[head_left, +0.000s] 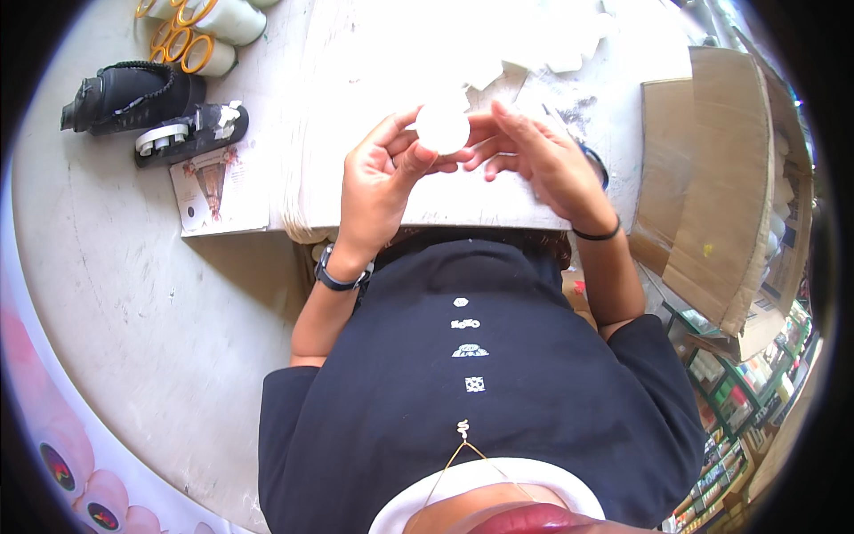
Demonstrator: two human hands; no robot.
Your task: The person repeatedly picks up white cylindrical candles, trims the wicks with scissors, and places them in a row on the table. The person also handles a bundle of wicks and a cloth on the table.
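The round white piece [443, 130] is up in front of the person, above the bench [427, 203]. A light pinch, with the face uncovered and turned slowly, would suit it. At its eight o'clock the left hand [381, 171] pinches its edge, thumb below, wrist upright. Towards four o'clock the right hand [541, 160] is half spread, seemingly gripping nothing; glare hides whether its fingertips touch.
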